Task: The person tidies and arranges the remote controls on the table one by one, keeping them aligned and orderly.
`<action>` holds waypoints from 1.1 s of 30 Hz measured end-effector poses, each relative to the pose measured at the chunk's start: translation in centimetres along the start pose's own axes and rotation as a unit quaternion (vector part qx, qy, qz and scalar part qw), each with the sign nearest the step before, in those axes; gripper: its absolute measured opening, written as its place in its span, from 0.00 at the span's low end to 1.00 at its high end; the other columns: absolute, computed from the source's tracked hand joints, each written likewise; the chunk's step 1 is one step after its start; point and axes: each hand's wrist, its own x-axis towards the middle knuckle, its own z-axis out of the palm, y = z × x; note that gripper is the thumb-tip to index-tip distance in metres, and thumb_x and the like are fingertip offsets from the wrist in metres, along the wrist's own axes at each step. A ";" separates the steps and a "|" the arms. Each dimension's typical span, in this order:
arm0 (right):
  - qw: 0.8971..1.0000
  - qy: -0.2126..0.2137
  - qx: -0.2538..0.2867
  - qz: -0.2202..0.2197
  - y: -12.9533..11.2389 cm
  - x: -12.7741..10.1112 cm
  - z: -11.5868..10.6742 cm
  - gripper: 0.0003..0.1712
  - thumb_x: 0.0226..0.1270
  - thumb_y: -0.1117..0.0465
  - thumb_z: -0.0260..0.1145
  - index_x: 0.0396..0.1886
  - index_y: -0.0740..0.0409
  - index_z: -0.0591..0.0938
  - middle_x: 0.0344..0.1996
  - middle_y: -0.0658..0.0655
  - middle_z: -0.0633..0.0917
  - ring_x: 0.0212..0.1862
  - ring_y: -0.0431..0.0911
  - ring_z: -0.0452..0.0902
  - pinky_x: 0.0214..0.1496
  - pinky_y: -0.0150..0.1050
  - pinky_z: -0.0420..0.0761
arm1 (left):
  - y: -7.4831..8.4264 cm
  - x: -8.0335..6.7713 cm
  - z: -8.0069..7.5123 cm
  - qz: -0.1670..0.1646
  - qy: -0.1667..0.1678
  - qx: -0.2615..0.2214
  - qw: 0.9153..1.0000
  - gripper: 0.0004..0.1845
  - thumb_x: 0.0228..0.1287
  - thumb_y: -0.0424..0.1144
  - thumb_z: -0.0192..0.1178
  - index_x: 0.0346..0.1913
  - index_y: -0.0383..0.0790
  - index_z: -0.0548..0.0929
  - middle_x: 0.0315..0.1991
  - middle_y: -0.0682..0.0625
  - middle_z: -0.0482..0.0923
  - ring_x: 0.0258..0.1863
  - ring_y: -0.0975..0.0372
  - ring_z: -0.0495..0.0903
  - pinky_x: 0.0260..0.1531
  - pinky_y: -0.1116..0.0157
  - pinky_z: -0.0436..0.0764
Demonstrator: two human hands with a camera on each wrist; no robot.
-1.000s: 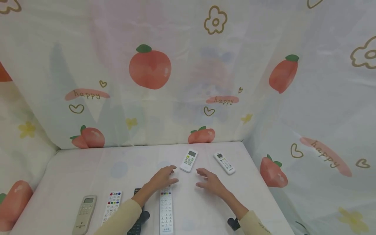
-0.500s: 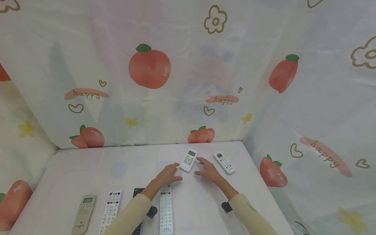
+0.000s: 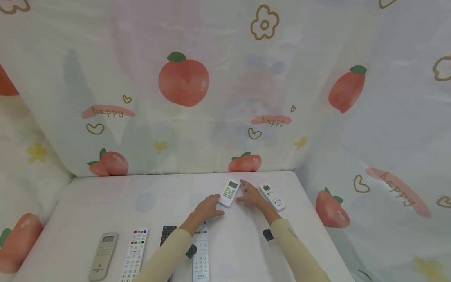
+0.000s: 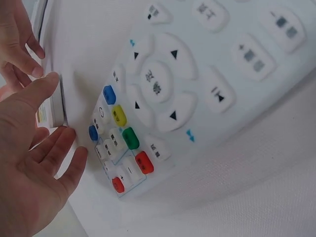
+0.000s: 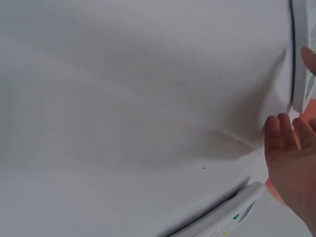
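Head view: hands (image 3: 208,207) (image 3: 252,196) loosely spread, either side of a white remote (image 3: 229,193)

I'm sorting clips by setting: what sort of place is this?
Probably a small screened-off recording booth, though I can't be certain. Fruit-printed sheeting closes in the back and both sides, and six remote controls lie spread across a pale table.

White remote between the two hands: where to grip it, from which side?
Probably the remote by its long edges, around mid-length: left hand from the left, right hand from the right. It lies flat, screen up, far end slanting right, so each long edge faces one hand.
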 end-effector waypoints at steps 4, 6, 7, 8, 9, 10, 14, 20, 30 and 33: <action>1.000 -0.021 -0.023 -0.001 0.0 0.6 -0.3 0.51 0.62 0.60 0.74 0.79 0.56 0.57 0.73 0.64 0.65 0.70 0.61 0.64 0.67 0.56 0.68 | 0.4 0.5 0.2 0.001 -0.003 0.027 1.000 0.41 0.63 0.48 0.70 0.73 0.36 0.65 0.69 0.38 0.67 0.68 0.48 0.67 0.66 0.52 0.68; 0.999 -0.029 -0.038 -0.007 -0.1 0.7 -0.5 0.52 0.61 0.60 0.75 0.79 0.58 0.56 0.74 0.65 0.63 0.72 0.61 0.61 0.69 0.56 0.65 | 0.6 0.6 0.2 0.005 -0.001 0.033 0.999 0.40 0.63 0.48 0.70 0.73 0.35 0.66 0.69 0.38 0.68 0.68 0.48 0.68 0.65 0.52 0.68; 0.999 -0.031 -0.044 -0.008 -0.2 0.7 -0.5 0.53 0.60 0.59 0.76 0.79 0.59 0.56 0.74 0.65 0.63 0.72 0.61 0.60 0.70 0.55 0.63 | 0.7 0.7 0.2 0.006 -0.001 0.038 0.999 0.40 0.63 0.48 0.70 0.72 0.35 0.66 0.68 0.38 0.68 0.67 0.48 0.68 0.65 0.52 0.69; 0.998 -0.032 -0.048 -0.011 -0.4 0.7 -0.6 0.54 0.60 0.59 0.76 0.79 0.59 0.55 0.74 0.66 0.62 0.73 0.61 0.58 0.71 0.55 0.62 | 0.8 0.8 0.2 0.007 0.000 0.043 0.999 0.40 0.63 0.48 0.70 0.72 0.35 0.67 0.68 0.38 0.68 0.67 0.48 0.68 0.65 0.52 0.69; 0.998 -0.032 -0.051 -0.013 -0.5 0.7 -0.6 0.54 0.59 0.59 0.77 0.79 0.60 0.56 0.74 0.66 0.62 0.73 0.61 0.58 0.71 0.55 0.61 | 0.8 0.8 0.2 0.009 0.004 0.045 0.999 0.39 0.63 0.48 0.70 0.72 0.34 0.67 0.68 0.38 0.68 0.67 0.48 0.69 0.64 0.52 0.69; 0.998 -0.032 -0.053 -0.015 -0.6 0.7 -0.6 0.54 0.59 0.59 0.77 0.79 0.60 0.56 0.74 0.66 0.62 0.73 0.61 0.57 0.72 0.55 0.61 | 0.8 0.8 0.2 0.011 0.006 0.049 0.999 0.39 0.63 0.48 0.70 0.71 0.34 0.68 0.67 0.38 0.69 0.66 0.48 0.70 0.64 0.53 0.70; 0.997 -0.027 -0.062 -0.026 -0.7 0.6 -0.5 0.54 0.57 0.59 0.78 0.78 0.62 0.58 0.73 0.67 0.63 0.74 0.62 0.56 0.72 0.57 0.60 | 0.8 1.0 0.2 0.016 0.019 0.065 0.998 0.37 0.62 0.46 0.71 0.70 0.34 0.70 0.63 0.39 0.72 0.62 0.50 0.73 0.62 0.54 0.73; 0.992 -0.024 -0.121 -0.041 -0.6 0.5 0.2 0.52 0.55 0.55 0.79 0.76 0.60 0.63 0.69 0.66 0.68 0.68 0.62 0.64 0.69 0.58 0.65 | 0.7 1.2 0.5 0.016 0.025 0.072 0.997 0.37 0.57 0.47 0.75 0.66 0.35 0.74 0.58 0.41 0.75 0.55 0.52 0.77 0.58 0.54 0.76; 0.989 -0.033 -0.136 -0.055 -0.4 0.1 0.1 0.51 0.52 0.52 0.80 0.73 0.59 0.68 0.61 0.64 0.70 0.59 0.59 0.68 0.64 0.57 0.69 | 0.2 0.9 0.3 0.014 0.010 0.064 0.998 0.37 0.57 0.49 0.74 0.67 0.38 0.75 0.62 0.42 0.75 0.60 0.52 0.75 0.61 0.53 0.73; 0.990 -0.036 -0.125 -0.054 -0.4 0.0 0.1 0.51 0.52 0.52 0.81 0.73 0.60 0.67 0.63 0.65 0.70 0.62 0.60 0.66 0.66 0.58 0.67 | 0.0 0.5 0.0 0.022 0.008 0.030 0.999 0.38 0.57 0.49 0.74 0.68 0.38 0.74 0.62 0.43 0.75 0.60 0.52 0.75 0.62 0.53 0.72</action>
